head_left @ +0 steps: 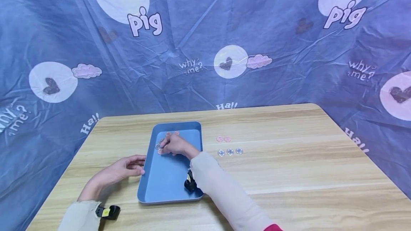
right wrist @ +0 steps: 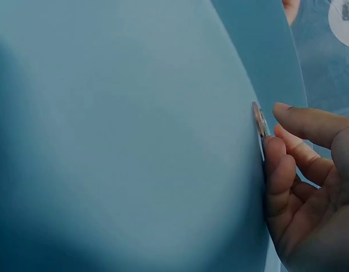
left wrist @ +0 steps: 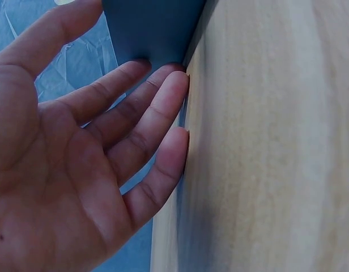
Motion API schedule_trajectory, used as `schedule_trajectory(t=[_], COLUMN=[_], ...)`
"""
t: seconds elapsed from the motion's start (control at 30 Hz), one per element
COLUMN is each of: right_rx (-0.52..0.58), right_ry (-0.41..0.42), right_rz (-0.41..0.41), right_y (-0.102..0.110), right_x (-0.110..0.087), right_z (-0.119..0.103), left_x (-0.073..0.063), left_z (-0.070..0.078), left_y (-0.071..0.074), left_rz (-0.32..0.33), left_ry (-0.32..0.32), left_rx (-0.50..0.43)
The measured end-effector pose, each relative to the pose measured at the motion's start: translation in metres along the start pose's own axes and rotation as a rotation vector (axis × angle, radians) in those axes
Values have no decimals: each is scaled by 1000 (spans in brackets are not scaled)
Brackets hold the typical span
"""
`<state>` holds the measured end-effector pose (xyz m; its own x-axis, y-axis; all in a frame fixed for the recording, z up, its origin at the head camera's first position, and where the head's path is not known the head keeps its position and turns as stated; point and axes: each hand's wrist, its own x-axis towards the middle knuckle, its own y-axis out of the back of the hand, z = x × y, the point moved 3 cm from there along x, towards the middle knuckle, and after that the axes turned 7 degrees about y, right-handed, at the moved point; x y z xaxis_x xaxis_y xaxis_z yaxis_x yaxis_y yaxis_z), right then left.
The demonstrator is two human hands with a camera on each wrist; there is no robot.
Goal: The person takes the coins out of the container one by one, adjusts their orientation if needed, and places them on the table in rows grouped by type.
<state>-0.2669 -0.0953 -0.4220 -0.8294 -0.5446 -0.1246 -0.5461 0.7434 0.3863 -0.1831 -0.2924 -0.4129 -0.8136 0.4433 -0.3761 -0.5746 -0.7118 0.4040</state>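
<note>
In the head view a blue rectangular tray [head_left: 167, 184] sits on the table. My right hand [head_left: 176, 144] reaches into its far left part, over small round see-through discs. Beside its thumb lies a pink disc [head_left: 160, 151], with a clear disc [head_left: 157, 146] just past the fingers. In the right wrist view a disc [right wrist: 259, 119] rests near the fingertips, and the thumb stands apart from it. At the tray's left side my left hand [head_left: 123, 168] has loosely bent fingers; in the left wrist view its fingertips touch or nearly touch the tray wall [left wrist: 154, 28].
Right of the tray, pink discs [head_left: 219, 139] lie in a pair on the wooden table [head_left: 289, 174]. A row of three clear discs [head_left: 230, 152] lies nearer. More pink discs [head_left: 177, 133] are at the tray's far end. A blue printed cloth [head_left: 199, 92] hangs behind.
</note>
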Motion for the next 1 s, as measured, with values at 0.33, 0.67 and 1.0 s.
schedule_trajectory(t=[0.33, 0.67, 1.0], right_rx=[-186, -326, -560], right_ry=[32, 54, 68], right_rz=[-6, 19, 42], right_y=[-5, -4, -9], right_x=[3, 3, 0], right_z=[0, -2, -6], left_x=[-2, -1, -2], left_z=[1, 1, 2], left_y=[-1, -1, -1], left_rz=[1, -4, -11], left_ry=[14, 5, 1], left_rx=[13, 4, -13])
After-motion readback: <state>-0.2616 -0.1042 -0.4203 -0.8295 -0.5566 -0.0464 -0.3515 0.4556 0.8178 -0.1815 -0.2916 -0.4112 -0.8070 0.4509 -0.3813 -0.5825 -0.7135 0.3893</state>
